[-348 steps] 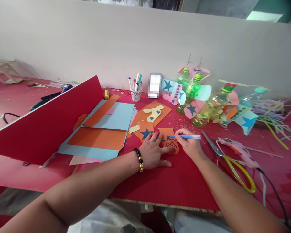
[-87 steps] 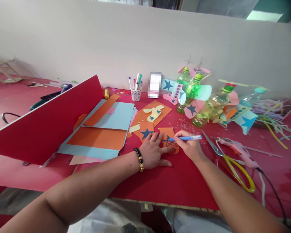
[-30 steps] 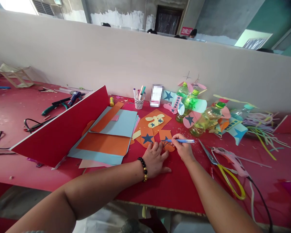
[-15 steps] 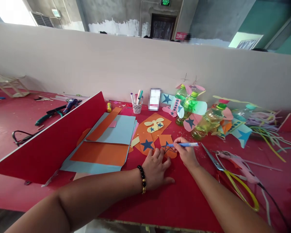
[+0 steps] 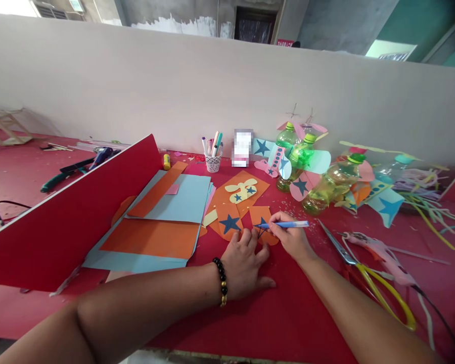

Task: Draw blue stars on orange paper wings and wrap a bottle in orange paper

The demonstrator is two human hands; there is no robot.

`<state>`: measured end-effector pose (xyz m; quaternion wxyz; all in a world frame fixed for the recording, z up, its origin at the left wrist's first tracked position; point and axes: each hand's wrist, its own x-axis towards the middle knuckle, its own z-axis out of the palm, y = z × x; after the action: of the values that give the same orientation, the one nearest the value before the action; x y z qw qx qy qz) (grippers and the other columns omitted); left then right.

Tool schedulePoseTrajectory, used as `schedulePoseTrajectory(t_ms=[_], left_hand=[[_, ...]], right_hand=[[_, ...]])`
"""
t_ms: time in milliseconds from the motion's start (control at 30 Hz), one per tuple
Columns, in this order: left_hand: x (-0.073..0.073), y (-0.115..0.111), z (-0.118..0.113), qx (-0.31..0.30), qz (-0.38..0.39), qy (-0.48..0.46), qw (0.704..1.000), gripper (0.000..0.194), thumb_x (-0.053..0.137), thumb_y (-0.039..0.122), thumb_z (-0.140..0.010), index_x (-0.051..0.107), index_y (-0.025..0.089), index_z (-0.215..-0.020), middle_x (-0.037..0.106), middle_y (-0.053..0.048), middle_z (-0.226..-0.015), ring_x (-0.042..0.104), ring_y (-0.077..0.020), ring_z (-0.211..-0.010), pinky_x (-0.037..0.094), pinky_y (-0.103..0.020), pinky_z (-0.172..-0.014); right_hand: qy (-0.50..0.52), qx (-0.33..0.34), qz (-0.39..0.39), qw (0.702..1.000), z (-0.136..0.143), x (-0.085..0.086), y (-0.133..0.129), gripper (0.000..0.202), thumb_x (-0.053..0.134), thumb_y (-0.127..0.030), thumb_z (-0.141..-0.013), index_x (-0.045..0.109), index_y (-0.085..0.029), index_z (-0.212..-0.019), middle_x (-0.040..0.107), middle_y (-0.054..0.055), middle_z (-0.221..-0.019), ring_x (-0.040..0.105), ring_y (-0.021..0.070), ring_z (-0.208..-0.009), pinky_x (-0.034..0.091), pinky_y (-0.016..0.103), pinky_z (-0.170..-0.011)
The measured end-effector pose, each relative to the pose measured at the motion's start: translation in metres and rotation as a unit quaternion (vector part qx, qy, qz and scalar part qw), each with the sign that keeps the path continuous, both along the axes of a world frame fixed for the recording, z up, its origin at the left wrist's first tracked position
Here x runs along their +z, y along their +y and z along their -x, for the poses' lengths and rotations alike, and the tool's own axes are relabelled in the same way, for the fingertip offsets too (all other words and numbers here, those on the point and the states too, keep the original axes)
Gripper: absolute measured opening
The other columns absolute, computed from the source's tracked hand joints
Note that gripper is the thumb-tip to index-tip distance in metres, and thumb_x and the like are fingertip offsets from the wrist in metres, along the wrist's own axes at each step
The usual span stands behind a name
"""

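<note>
The blue pen (image 5: 298,224) lies almost crosswise to the person, its long axis close to level in the view: the tip points left, the rear end right. The tip is at the star drawn on an orange paper piece (image 5: 257,212) on the red surface (image 5: 288,313), just in front of the person. That piece points its rounded end toward the person and its straight edge toward the wall, the long axis running away from the body with a slight tilt. The star's top looks filled dark blue; the lower part shows as lines, partly covered. Just left of it lies a second orange piece (image 5: 223,212) with a full dark blue star.

Beyond the partition (image 5: 136,76), a red sign (image 5: 285,43) carries pale characters, too small and cut off to read. The phone screen (image 5: 243,144) is pixelated.

The right hand (image 5: 292,241) has its fingers closed on the pen, gripping it near the tip end. The left hand (image 5: 244,265) is palm down with fingers loosely spread, holding nothing between them; the fingertips rest at the near left edge of the starred piece, the thumb lower on the surface. Scissors (image 5: 349,256) with yellow handles lie right of the right hand, blades aimed at the wall, beside a pink glue gun (image 5: 384,255)
</note>
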<state>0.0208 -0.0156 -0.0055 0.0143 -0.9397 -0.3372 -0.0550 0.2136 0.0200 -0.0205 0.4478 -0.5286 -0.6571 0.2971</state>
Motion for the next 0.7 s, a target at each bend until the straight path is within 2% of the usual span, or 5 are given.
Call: schedulePoseTrajectory(t_ms=[267, 467, 700], left_hand=[[-0.0029, 0.0010, 0.0006, -0.005, -0.006, -0.001, 1.000, 0.085, 0.034, 0.078, -0.080, 0.046, 0.014, -0.134, 0.038, -0.025, -0.141, 0.036, -0.0402, -0.124, 0.030, -0.054, -0.097], [0.0006, 0.0014, 0.0000, -0.004, 0.011, 0.005, 1.000, 0.085, 0.036, 0.078, -0.080, 0.046, 0.014, -0.135, 0.037, -0.026, -0.142, 0.036, -0.0406, -0.125, 0.028, -0.054, -0.098], [0.0022, 0.0020, 0.0009, -0.005, 0.018, 0.007, 1.000, 0.084, 0.036, 0.077, -0.080, 0.045, 0.015, -0.136, 0.038, -0.025, -0.142, 0.035, -0.0398, -0.125, 0.027, -0.055, -0.099]], right_hand=[[-0.003, -0.012, 0.005, 1.000, 0.0034, 0.0049, -0.0015, 0.015, 0.056, -0.035, -0.084, 0.055, -0.022, -0.076, 0.058, 0.000, -0.069, 0.057, 0.0175, -0.068, 0.046, 0.028, -0.064], [-0.024, -0.020, 0.007, 0.999, 0.0060, 0.0087, -0.0029, 0.013, 0.056, -0.032, -0.084, 0.056, -0.022, -0.075, 0.057, -0.001, -0.067, 0.053, 0.0165, -0.063, 0.043, 0.028, -0.062], [-0.001, -0.046, 0.019, 0.999, 0.0038, 0.0082, -0.0042, 0.014, 0.054, -0.032, -0.085, 0.053, -0.022, -0.075, 0.057, 0.000, -0.069, 0.056, 0.0177, -0.066, 0.045, 0.029, -0.064]])
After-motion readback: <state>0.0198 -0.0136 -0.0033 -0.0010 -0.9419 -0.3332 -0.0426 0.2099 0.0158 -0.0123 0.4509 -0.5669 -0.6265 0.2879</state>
